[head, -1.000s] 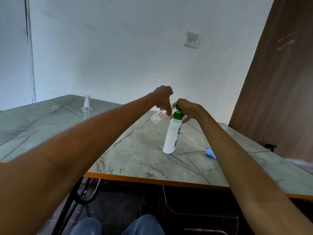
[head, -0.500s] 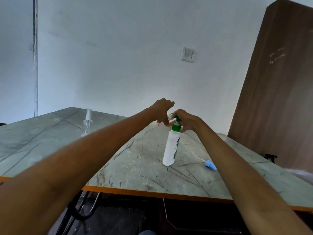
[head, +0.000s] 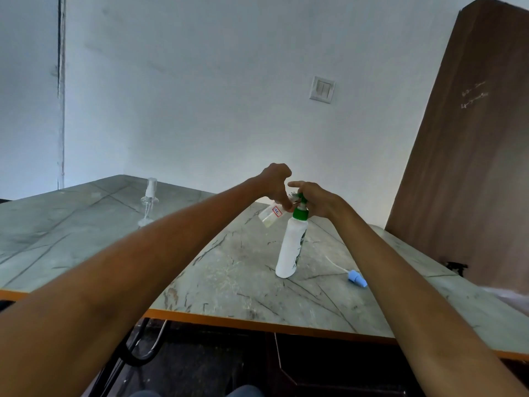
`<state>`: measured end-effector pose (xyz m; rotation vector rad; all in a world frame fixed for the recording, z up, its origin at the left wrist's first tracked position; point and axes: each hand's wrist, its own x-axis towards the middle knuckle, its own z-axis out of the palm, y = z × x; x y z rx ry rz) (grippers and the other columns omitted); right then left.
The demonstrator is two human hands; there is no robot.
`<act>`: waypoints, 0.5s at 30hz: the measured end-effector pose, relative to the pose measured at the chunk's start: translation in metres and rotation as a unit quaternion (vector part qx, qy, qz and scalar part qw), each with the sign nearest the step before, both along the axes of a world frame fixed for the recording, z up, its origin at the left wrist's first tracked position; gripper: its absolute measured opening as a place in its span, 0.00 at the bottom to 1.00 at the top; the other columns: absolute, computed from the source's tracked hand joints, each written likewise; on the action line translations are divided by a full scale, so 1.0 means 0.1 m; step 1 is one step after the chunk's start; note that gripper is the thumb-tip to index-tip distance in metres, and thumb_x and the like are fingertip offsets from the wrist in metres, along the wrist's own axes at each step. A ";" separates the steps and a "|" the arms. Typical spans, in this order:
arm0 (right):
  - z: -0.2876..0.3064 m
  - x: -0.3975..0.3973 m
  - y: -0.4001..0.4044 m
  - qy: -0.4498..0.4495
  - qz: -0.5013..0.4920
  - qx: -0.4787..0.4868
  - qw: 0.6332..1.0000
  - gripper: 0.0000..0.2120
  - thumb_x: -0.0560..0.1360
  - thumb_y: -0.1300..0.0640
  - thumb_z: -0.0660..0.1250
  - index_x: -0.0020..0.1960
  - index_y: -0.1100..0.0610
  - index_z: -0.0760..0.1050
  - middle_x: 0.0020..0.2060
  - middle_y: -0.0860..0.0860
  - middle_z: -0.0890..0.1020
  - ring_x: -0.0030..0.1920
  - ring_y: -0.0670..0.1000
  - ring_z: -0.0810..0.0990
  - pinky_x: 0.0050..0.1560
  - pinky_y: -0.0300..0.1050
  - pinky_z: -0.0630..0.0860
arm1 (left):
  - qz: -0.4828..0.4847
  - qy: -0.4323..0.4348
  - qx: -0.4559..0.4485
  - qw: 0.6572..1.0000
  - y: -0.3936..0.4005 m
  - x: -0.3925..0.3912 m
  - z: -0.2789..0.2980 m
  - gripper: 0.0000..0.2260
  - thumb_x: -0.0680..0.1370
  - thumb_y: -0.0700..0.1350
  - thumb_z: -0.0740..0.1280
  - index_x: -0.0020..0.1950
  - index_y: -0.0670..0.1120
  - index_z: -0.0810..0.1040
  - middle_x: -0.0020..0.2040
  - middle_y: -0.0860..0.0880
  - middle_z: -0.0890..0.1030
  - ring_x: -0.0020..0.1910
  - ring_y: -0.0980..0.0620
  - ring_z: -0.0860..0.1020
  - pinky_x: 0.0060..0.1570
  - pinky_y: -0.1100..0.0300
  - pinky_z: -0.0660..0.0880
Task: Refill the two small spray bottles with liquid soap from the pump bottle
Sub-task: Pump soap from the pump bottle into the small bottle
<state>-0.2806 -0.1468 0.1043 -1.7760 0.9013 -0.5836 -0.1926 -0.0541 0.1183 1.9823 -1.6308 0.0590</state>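
You've got the white pump bottle with its green collar standing upright on the marble-look table, and everything else sits around it. What is inside it can't be seen through the white wall. Your left hand pinches a small clear bottle by its neck, tilted, its open mouth up against the green pump head; a little pale liquid sits at its low end, and a red-bordered label shows on its side. Your right hand curls round the pump head, forefinger stretched out over the top. Count the small bottles: two. The second spray bottle stands upright far left of the pump bottle, sprayer on, looking clear. One blue sprayer cap with its thin white tube lies just right of the pump bottle's base. Both forearms reach out straight, hands meeting over the pump.
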 end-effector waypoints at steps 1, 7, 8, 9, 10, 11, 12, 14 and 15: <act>0.01 0.00 0.01 0.012 0.004 -0.012 1.000 0.19 0.81 0.60 0.49 0.71 0.55 0.64 0.39 0.52 0.74 0.49 0.55 0.74 0.67 0.58 0.67 | -0.001 -0.021 -0.004 1.000 0.01 -0.01 0.02 0.28 0.65 0.49 0.78 0.59 0.39 0.73 0.48 0.49 0.70 0.51 0.52 0.68 0.46 0.63 0.68; 0.02 0.04 -0.05 0.093 0.012 -0.082 0.992 0.22 0.80 0.63 0.45 0.70 0.51 0.63 0.43 0.55 0.78 0.46 0.55 0.78 0.62 0.57 0.69 | -0.007 -0.082 -0.002 0.997 -0.01 -0.01 0.08 0.36 0.65 0.50 0.78 0.67 0.37 0.68 0.51 0.46 0.75 0.62 0.46 0.71 0.51 0.60 0.66; 0.02 0.05 -0.07 0.103 0.012 -0.090 0.991 0.22 0.80 0.63 0.45 0.70 0.51 0.63 0.47 0.56 0.78 0.50 0.56 0.78 0.62 0.58 0.69 | -0.007 -0.089 -0.001 0.996 -0.02 0.00 0.07 0.37 0.65 0.50 0.77 0.67 0.37 0.67 0.49 0.48 0.75 0.63 0.46 0.71 0.53 0.59 0.67; 0.02 0.06 -0.08 0.113 0.011 -0.097 0.989 0.22 0.80 0.63 0.45 0.71 0.51 0.63 0.51 0.57 0.76 0.54 0.57 0.76 0.63 0.58 0.69 | -0.010 -0.089 -0.005 0.996 -0.04 0.01 0.06 0.37 0.65 0.50 0.77 0.68 0.37 0.67 0.49 0.48 0.76 0.63 0.46 0.71 0.56 0.59 0.67; 0.01 0.06 -0.08 0.127 0.008 -0.105 0.986 0.22 0.81 0.62 0.46 0.71 0.50 0.64 0.55 0.58 0.75 0.58 0.58 0.75 0.63 0.59 0.68 | -0.011 -0.090 -0.009 0.996 -0.06 0.02 0.04 0.37 0.65 0.49 0.77 0.68 0.37 0.66 0.54 0.46 0.77 0.64 0.46 0.70 0.57 0.59 0.66; -0.01 0.07 -0.07 0.139 0.003 -0.113 0.984 0.21 0.81 0.61 0.46 0.71 0.50 0.64 0.58 0.58 0.73 0.62 0.59 0.73 0.63 0.59 0.68 | -0.011 -0.092 -0.010 0.996 -0.08 0.03 0.02 0.38 0.66 0.50 0.77 0.69 0.37 0.66 0.59 0.44 0.76 0.64 0.46 0.69 0.58 0.59 0.66; -0.03 0.07 -0.06 0.148 -0.002 -0.117 0.982 0.20 0.82 0.61 0.47 0.70 0.51 0.64 0.62 0.59 0.72 0.65 0.59 0.71 0.63 0.59 0.68 | -0.010 -0.093 -0.008 0.996 -0.09 0.04 0.00 0.38 0.66 0.50 0.77 0.69 0.37 0.66 0.63 0.43 0.74 0.64 0.46 0.69 0.59 0.59 0.65; -0.07 0.06 -0.05 0.153 -0.008 -0.117 0.981 0.19 0.82 0.60 0.47 0.70 0.51 0.65 0.66 0.59 0.70 0.67 0.60 0.69 0.62 0.59 0.69 | -0.004 -0.095 0.000 0.995 -0.10 0.04 -0.05 0.38 0.66 0.51 0.76 0.69 0.37 0.66 0.66 0.42 0.71 0.65 0.46 0.68 0.61 0.58 0.65; -0.08 0.06 -0.06 0.152 -0.007 -0.116 0.982 0.19 0.81 0.60 0.47 0.69 0.51 0.65 0.67 0.59 0.70 0.66 0.60 0.69 0.61 0.59 0.69 | -0.003 -0.100 0.004 0.995 -0.09 0.04 -0.06 0.38 0.66 0.51 0.76 0.69 0.37 0.66 0.66 0.42 0.71 0.66 0.46 0.68 0.61 0.58 0.65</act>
